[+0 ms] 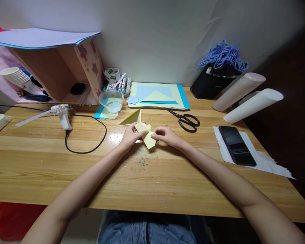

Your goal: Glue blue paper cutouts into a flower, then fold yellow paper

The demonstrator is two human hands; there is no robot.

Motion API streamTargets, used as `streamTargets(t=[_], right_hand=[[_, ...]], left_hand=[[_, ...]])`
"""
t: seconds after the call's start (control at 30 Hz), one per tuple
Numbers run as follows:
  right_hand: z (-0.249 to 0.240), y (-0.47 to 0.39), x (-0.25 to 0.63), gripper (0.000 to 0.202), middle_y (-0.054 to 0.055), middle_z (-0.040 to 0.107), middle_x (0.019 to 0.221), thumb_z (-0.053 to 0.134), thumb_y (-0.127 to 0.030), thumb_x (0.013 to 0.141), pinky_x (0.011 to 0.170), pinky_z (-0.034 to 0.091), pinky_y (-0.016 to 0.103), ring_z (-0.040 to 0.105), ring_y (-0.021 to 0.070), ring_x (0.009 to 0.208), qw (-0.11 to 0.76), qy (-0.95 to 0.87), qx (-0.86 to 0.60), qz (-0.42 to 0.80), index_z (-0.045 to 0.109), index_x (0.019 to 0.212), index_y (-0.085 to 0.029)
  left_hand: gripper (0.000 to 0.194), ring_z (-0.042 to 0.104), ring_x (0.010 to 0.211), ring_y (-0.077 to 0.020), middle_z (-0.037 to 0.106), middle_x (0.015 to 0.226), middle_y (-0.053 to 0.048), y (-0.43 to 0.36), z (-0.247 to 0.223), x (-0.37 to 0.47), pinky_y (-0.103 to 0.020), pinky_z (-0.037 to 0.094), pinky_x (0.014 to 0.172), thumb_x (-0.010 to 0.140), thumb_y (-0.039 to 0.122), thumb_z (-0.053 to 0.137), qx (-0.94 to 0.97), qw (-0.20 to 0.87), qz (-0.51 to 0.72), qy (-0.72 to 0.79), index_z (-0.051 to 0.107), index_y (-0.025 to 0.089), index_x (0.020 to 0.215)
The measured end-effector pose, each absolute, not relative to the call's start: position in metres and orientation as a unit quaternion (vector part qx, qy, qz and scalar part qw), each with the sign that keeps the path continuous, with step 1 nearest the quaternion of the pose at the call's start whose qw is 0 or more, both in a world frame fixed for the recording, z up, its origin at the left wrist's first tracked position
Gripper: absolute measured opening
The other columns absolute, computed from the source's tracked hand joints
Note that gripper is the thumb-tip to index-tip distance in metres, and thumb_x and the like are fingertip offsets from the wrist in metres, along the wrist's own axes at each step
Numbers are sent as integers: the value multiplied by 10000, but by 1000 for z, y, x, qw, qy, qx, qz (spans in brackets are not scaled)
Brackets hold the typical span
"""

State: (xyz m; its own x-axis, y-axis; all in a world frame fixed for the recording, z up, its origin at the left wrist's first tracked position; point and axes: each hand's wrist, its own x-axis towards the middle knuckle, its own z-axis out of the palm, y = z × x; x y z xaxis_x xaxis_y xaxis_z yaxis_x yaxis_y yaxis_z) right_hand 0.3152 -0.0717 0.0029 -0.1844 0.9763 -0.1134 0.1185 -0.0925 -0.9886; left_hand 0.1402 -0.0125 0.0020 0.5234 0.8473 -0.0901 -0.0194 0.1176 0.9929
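Both hands, left hand (130,135) and right hand (167,135), are pinching the yellow paper (146,135) over the table (167,176), mid-fold; pressing the crease neatly looks next.

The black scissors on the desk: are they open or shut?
Shut, it seems: the black scissors lie flat on the wooden desk, blades together in one line.

a single view, from a camera worn on the person's head, looks forward and down across the wooden counter (66,176) toward the pale wall behind it. it sits close above the counter's near edge, with both forearms running up from the bottom corners and denim-clad knees showing below that edge. the counter fills the middle of the view, its far edge meeting the wall near the top third; the wide lens bends its edges.
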Motion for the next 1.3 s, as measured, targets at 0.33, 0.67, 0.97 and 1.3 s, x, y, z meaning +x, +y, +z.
streamTargets(t=[0.33,0.67,0.97,1.3], right_hand=[[-4,-71,317,219,-14,529,678,610,-369,728,562,340,234,460,104,615,455,-537,-551,448,560,710,-157],[4,-70,320,357,-17,484,614,528,-493,773,500,292,217,410,90,551,432,-485,-531,545,571,708,-144],[4,-67,334,298,-14,543,659,698,-406,668,526,325,201,457,72,573,364,-451,-454,677,630,752,-129],[13,-67,334,257,-25,539,619,725,-353,632,506,323,197,437,62,548,323,-475,-472,669,657,738,-128]], left_hand=[[414,546,664,-118,645,831,-48,-14,7,139,-221,417,594,580,345,732,651,611,250,375,646,132,924],[324,532,588,-116,651,711,-33,-16,8,140,-207,361,521,641,424,671,646,608,230,400,674,133,782],[340,530,606,-116,652,726,-37,-17,13,137,-205,355,521,619,451,684,677,607,183,372,679,136,747],[329,467,552,-93,623,701,-31,-17,16,137,-193,292,471,637,446,648,705,589,151,364,679,134,736]])
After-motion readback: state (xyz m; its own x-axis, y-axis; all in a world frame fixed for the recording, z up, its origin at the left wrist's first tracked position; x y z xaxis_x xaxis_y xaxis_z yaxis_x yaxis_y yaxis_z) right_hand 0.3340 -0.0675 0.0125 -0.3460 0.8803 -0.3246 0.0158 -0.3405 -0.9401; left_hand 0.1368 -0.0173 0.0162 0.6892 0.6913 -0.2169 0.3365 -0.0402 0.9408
